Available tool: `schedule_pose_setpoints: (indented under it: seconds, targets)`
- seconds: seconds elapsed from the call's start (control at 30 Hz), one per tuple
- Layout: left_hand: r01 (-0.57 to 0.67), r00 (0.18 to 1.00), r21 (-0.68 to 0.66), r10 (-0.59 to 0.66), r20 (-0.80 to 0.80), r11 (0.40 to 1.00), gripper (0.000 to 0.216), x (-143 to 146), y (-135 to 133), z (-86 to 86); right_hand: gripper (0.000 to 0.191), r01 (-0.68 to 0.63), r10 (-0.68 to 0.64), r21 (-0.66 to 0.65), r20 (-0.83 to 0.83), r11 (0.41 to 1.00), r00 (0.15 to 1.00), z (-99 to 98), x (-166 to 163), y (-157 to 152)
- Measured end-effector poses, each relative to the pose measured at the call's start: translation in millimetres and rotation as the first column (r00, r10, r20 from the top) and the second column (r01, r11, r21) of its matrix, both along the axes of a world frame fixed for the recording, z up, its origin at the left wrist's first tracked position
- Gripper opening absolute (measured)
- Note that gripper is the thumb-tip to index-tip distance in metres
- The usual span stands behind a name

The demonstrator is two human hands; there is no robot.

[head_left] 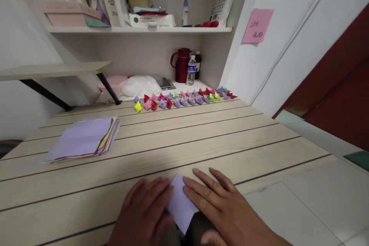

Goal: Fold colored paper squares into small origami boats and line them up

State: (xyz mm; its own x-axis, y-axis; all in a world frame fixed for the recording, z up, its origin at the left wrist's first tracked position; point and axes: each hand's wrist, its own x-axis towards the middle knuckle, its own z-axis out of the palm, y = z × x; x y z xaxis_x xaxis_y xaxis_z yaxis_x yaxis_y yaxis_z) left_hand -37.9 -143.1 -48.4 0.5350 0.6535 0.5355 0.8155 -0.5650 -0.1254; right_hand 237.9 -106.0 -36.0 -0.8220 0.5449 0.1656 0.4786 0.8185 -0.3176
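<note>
From my remote seat, both hands sit at six o'clock, low in the view. The left hand [144, 209] lies palm down with its fingers close together, their tips covering the left edge of a small lilac paper [181, 201]. The right hand [221, 203] lies flat too, fingers slightly spread and pointing toward ten o'clock, resting on the paper's right edge. Neither hand pinches anything. I judge the flat press is there to pin the sheet against the wood and hold its crease down.

The paper lies at the near edge of the table [201, 138], with one corner pointing to twelve o'clock and its lower corner hanging over the edge between the wrists.

At nine o'clock, well apart from the hands, a stack of coloured sheets [83, 138] lies within the left arm's reach. At twelve o'clock a row of small folded shapes [184, 99] lines the far edge, probably parked there to keep them out of the way. Behind it stand a red jug [181, 64] and a water bottle [190, 70].

Bare planks fill the space between hands, stack and row. The table's right edge runs from one o'clock down to four o'clock, with white floor [302, 200] beyond.
</note>
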Motion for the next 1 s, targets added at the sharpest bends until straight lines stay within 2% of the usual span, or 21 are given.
schedule_pose_setpoints:
  seconds: [0.13, 0.23, 0.3, 0.4, 0.47, 0.53, 0.6, 0.67, 0.73, 0.8, 0.93, 1.0]
  targets:
    - [-0.24, 0.961, 0.027, 0.233, 0.147, 0.97, 0.066, -16, -19, -5.1, 0.079, 0.016, -0.015, -0.027, 0.045, 1.0, 0.999, -3.3, 0, 5]
    - [-0.301, 0.939, 0.064, 0.285, 0.192, 0.951, 0.07, -7, -28, -4.6, 0.083, 0.032, -0.031, -0.018, 0.073, 0.999, 0.997, -3.7, 0, 5]
    - [-0.238, 0.965, 0.121, 0.22, 0.141, 0.964, 0.067, 4, -28, -2.8, 0.085, 0.033, -0.034, 0.02, 0.065, 0.999, 0.997, -6.0, 0, 5]
    - [-0.042, 0.998, 0.197, 0.051, -0.041, 0.979, 0.045, 16, -21, -6.6, 0.083, 0.02, -0.026, 0.103, 0.057, 0.994, 0.998, -9.4, -1, 4]
    - [0.009, 1.0, 0.227, -0.002, -0.031, 0.974, 0.031, 20, -17, -16.7, 0.08, 0.013, -0.024, 0.162, 0.065, 0.987, 0.998, -10.1, -1, 4]
    - [-0.016, 0.994, 0.278, -0.015, 0.107, 0.961, 0.025, 24, -15, -30.2, 0.076, 0.005, -0.022, 0.213, 0.077, 0.977, 0.997, -9.1, 0, 5]
    - [-0.047, 0.992, 0.283, 0.012, 0.125, 0.958, 0.027, 28, -16, -41.8, 0.076, -0.011, -0.008, 0.24, 0.078, 0.971, 0.997, -6.4, 3, 6]
    - [-0.083, 0.993, 0.265, 0.056, 0.106, 0.961, 0.03, 31, -18, -47.3, 0.085, 0.008, -0.013, 0.254, 0.017, 0.967, 1.0, -2.3, 4, 5]
    - [-0.117, 0.99, 0.241, 0.095, 0.103, 0.963, 0.034, 34, -20, -46.5, 0.092, 0.085, -0.068, 0.263, -0.073, 0.961, 0.995, 2.3, 0, 1]
    - [-0.134, 0.989, 0.213, 0.116, 0.094, 0.968, 0.034, 35, -21, -42.3, 0.084, 0.127, -0.096, 0.29, -0.12, 0.949, 0.988, 5.4, -9, -3]
    - [-0.13, 0.991, 0.158, 0.125, 0.041, 0.979, 0.033, 36, -23, -33.8, 0.059, -0.035, 0.056, 0.401, -0.041, 0.916, 0.998, 4.1, -29, -1]
    - [-0.142, 0.99, 0.149, 0.144, 0.001, 0.979, 0.037, 37, -24, -31.3, 0.069, -0.051, 0.045, 0.363, 0.026, 0.93, 0.999, 2.6, -29, 4]
